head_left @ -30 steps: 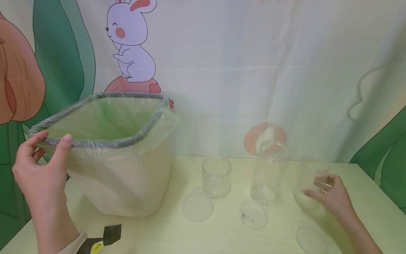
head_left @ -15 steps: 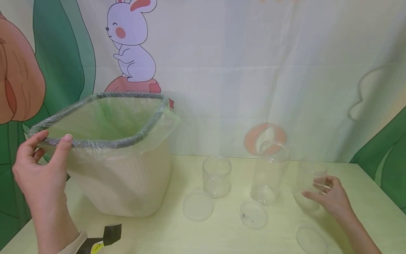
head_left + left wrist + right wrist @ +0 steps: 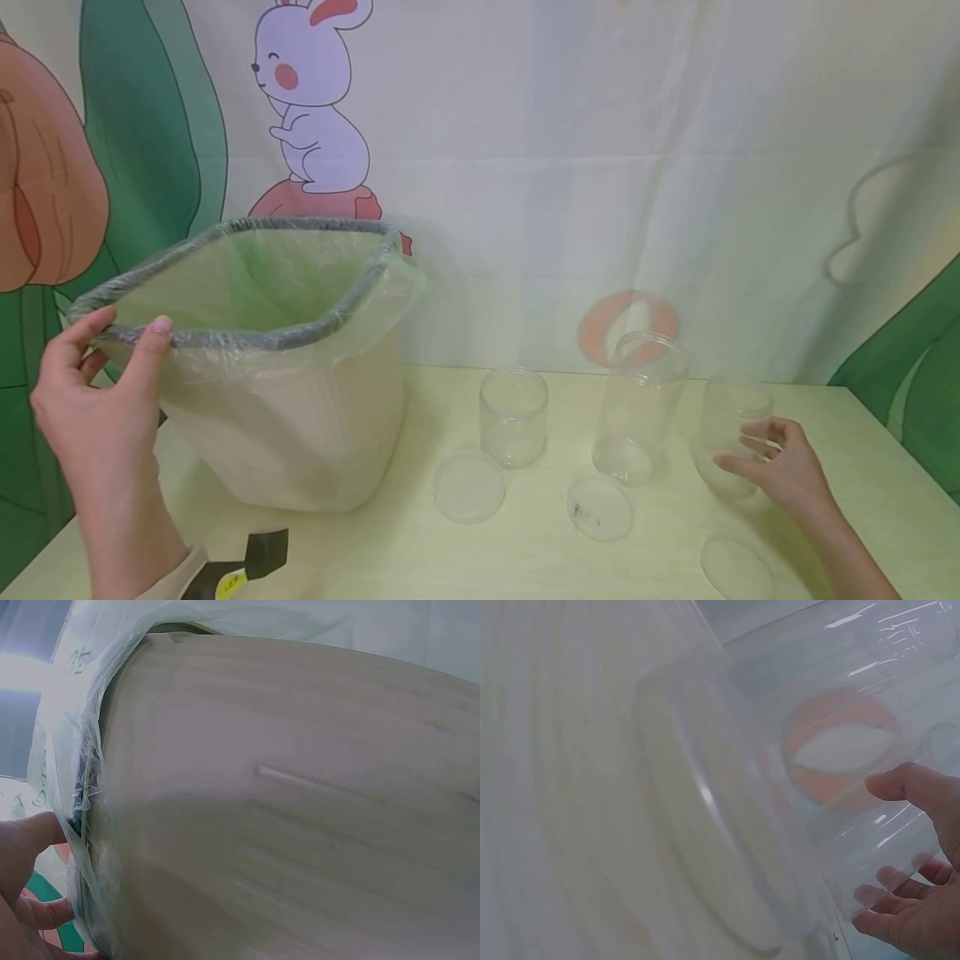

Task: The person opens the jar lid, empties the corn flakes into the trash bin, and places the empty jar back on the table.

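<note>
At the left of the head view, my left hand [image 3: 97,392] grips the near left rim of a beige trash bin [image 3: 292,425]. Thumb and fingers press a thin, see-through bin liner [image 3: 375,308] against that rim. Over at the right, my right hand [image 3: 787,467] holds a clear plastic jar [image 3: 720,433] by its side. The right wrist view has the fingers [image 3: 892,904] wrapped about the jar's clear wall. This jar has no lid on and looks close to the tabletop; whether its base touches is hard to tell.
A short clear jar [image 3: 513,425] and a taller one [image 3: 637,417] stand open in the middle of the table [image 3: 525,571]. Three clear round lids lie in front: a left lid [image 3: 469,489], a middle lid [image 3: 600,508] and a right lid [image 3: 737,567]. Behind hangs a printed curtain [image 3: 510,183].
The jar in my right hand has shifted slightly left and down. My left hand stays on the bin's rim, and the other jars and lids keep their places.
</note>
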Available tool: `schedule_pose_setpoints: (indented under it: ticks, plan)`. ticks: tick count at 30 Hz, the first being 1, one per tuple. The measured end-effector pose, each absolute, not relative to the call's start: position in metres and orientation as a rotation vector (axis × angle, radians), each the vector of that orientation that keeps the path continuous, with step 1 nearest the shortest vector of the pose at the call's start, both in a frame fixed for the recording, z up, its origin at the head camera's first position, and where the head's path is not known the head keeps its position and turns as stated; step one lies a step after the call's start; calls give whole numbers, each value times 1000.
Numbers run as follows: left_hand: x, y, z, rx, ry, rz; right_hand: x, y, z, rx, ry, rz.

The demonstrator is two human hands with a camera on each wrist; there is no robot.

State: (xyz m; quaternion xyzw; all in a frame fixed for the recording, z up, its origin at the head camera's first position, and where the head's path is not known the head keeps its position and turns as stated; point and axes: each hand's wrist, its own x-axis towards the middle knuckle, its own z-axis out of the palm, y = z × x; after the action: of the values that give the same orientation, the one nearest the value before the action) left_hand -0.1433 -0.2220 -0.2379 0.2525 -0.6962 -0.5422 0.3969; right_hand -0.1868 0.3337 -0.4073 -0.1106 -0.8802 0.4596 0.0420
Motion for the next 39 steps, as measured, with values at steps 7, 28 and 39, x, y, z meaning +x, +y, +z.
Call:
schedule_pose_setpoints:
  ticks: [7, 28, 39]
  plan:
    - [-144, -221, -237, 639, -1765, -1384, -182, 331, -402, -312, -2694, 1481]
    - [-145, -220, -235, 663, -1765, -1397, -184, 351, -413, -13, -2540, 1666]
    - [-141, -221, -237, 638, -1732, -1394, -182, 353, -412, 7, -2574, 1657]
